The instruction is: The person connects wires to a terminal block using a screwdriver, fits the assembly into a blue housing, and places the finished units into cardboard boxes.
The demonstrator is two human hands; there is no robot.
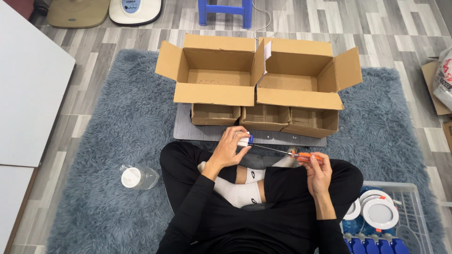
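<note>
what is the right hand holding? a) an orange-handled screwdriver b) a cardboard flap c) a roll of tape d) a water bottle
a: the right hand grips the orange-handled screwdriver, whose shaft points to the small white and blue part held in the left hand.

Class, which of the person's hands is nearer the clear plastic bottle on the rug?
Left. The left hand is right of the bottle; the right hand is farther right, across the lap.
</note>
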